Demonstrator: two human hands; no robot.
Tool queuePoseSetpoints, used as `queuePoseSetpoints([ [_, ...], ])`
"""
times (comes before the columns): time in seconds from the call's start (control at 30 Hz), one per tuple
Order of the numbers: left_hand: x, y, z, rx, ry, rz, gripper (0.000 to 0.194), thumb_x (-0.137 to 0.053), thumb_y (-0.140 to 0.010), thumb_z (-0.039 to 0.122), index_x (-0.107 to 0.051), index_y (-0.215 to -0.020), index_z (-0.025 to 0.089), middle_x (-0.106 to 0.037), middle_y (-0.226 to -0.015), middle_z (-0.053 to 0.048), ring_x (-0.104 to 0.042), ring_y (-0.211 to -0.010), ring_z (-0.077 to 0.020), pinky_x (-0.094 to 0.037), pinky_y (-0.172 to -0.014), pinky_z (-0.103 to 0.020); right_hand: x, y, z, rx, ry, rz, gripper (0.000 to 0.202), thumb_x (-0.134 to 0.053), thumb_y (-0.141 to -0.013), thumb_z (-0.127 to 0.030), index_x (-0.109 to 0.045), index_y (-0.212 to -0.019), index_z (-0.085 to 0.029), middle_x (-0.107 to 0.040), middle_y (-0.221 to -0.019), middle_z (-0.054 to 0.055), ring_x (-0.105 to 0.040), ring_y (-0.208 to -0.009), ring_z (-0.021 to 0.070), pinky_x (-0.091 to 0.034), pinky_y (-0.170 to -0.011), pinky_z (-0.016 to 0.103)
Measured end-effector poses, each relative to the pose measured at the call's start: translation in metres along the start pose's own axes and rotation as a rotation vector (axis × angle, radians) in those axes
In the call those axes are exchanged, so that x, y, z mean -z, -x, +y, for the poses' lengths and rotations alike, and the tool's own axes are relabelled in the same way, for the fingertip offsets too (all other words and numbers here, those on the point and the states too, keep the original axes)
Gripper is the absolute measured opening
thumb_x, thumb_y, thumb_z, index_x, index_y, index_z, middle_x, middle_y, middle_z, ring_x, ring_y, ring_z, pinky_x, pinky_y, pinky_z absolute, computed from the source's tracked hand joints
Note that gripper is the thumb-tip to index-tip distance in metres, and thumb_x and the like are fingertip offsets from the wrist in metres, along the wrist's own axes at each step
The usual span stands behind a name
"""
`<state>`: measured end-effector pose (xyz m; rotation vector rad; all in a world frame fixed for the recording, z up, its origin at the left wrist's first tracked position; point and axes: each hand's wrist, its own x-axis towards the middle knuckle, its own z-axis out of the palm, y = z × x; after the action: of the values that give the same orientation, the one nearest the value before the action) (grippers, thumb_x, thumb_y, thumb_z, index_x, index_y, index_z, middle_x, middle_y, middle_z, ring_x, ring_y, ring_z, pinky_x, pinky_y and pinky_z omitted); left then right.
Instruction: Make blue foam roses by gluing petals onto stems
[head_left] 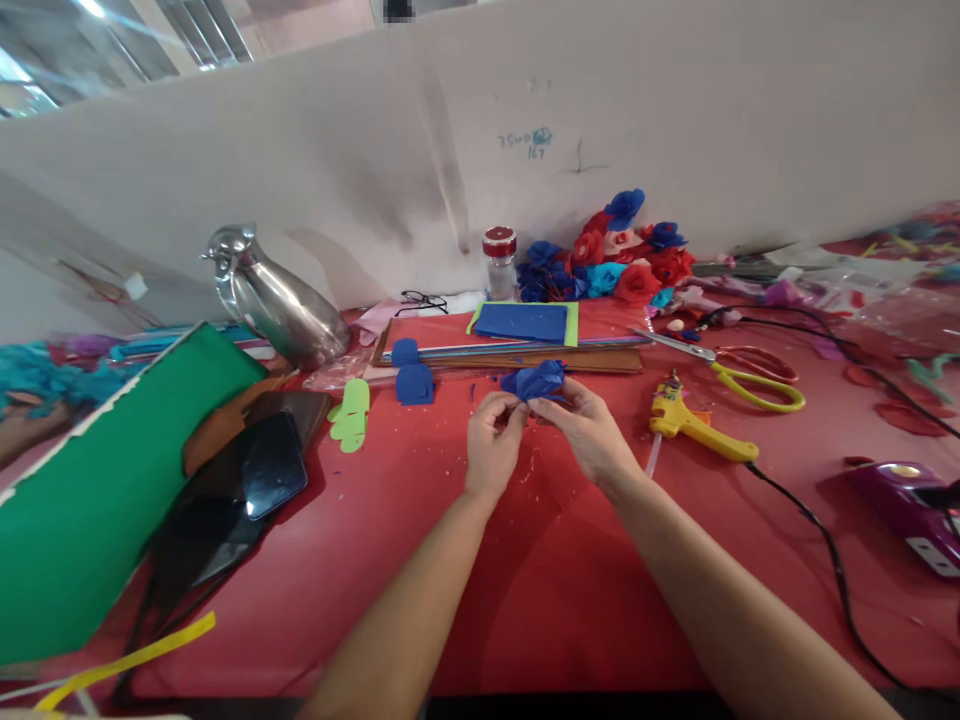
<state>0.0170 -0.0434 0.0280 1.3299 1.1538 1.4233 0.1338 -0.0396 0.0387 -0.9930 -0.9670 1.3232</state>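
Note:
Both hands meet over the middle of the red table, holding a blue paper flower (534, 381). My left hand (496, 445) pinches its underside with thumb and fingers. My right hand (589, 430) grips the flower from the right, fingers curled behind the petals. Just left of the flower are blue paper pieces (415, 384) and a small pile of light green rounded cut-outs (350, 415). Beyond the flower lies a stack of coloured sheets (600, 358), with a blue sheet (521, 322) on top.
To the right lie a yellow glue gun (701, 428) with its black cord, scissors (739, 375) and a purple device (907, 505). Finished paper flowers (637, 265) pile against the wall beside a red-lidded jar (499, 265). Leftward are a metal jug (281, 300), a phone (276, 465) and a green board (112, 510).

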Motion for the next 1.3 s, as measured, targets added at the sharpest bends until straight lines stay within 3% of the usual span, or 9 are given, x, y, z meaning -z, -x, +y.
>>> queuePoseSetpoints([
  [0.3, -0.0006, -0.0012, 0.0009, 0.142, 0.152, -0.046, 0.016, -0.062, -0.072, 0.028, -0.057, -0.061, 0.018, -0.048, -0.062, 0.002, -0.044, -0.064, -0.0109, -0.035, -0.064, -0.023, 0.002, -0.0006, -0.0051, -0.02, -0.042, 0.0, 0.02, -0.076, -0.057, -0.029, -0.067, -0.073, -0.02, -0.068, -0.074, -0.001, -0.058, -0.069, 0.0131, -0.044, -0.073, 0.027],
  [0.5, -0.0004, -0.0011, 0.0012, 0.078, 0.066, -0.038, 0.015, -0.061, -0.072, 0.027, -0.058, -0.061, 0.017, -0.051, -0.067, 0.001, -0.044, -0.064, -0.0106, -0.034, -0.062, -0.023, 0.0001, -0.0002, -0.0037, 0.02, -0.014, 0.02, 0.022, -0.075, -0.058, -0.032, -0.066, -0.075, -0.02, -0.068, -0.075, 0.0, -0.057, -0.069, 0.0138, -0.043, -0.07, 0.028],
  [0.67, -0.0008, -0.001, -0.0001, 0.14, 0.151, 0.008, 0.015, -0.062, -0.071, 0.027, -0.057, -0.062, 0.017, -0.048, -0.062, 0.003, -0.043, -0.061, -0.0097, -0.035, -0.064, -0.023, 0.0006, 0.0005, -0.0039, 0.02, -0.009, 0.086, 0.017, -0.07, -0.061, -0.031, -0.063, -0.073, -0.021, -0.064, -0.069, -0.003, -0.053, -0.062, 0.0116, -0.04, -0.065, 0.026],
  [0.87, -0.0012, -0.0014, -0.0004, 0.174, 0.19, -0.018, 0.014, -0.062, -0.07, 0.026, -0.058, -0.061, 0.017, -0.049, -0.06, 0.003, -0.044, -0.062, -0.0098, -0.036, -0.064, -0.023, 0.0011, 0.0, -0.0005, 0.031, 0.002, 0.02, 0.017, -0.071, -0.06, -0.026, -0.065, -0.075, -0.021, -0.066, -0.072, -0.002, -0.056, -0.068, 0.0129, -0.042, -0.071, 0.027],
  [1.1, -0.0013, -0.0007, 0.0022, 0.152, 0.129, -0.025, 0.014, -0.063, -0.07, 0.026, -0.06, -0.06, 0.017, -0.053, -0.065, 0.001, -0.047, -0.064, -0.0105, -0.037, -0.064, -0.023, 0.0004, -0.0008, 0.0, 0.033, 0.027, 0.046, 0.02, -0.073, -0.059, -0.029, -0.067, -0.076, -0.02, -0.068, -0.073, 0.0, -0.057, -0.068, 0.0139, -0.044, -0.072, 0.029],
  [1.3, -0.0015, 0.0008, 0.0043, 0.211, 0.206, -0.051, 0.011, -0.065, -0.068, 0.028, -0.063, -0.064, 0.017, -0.053, -0.063, 0.002, -0.046, -0.062, -0.0099, -0.036, -0.065, -0.024, 0.0021, -0.0008, 0.0009, 0.011, 0.037, 0.021, 0.021, -0.073, -0.06, -0.032, -0.068, -0.076, -0.02, -0.069, -0.075, 0.001, -0.058, -0.071, 0.0151, -0.044, -0.074, 0.03],
])
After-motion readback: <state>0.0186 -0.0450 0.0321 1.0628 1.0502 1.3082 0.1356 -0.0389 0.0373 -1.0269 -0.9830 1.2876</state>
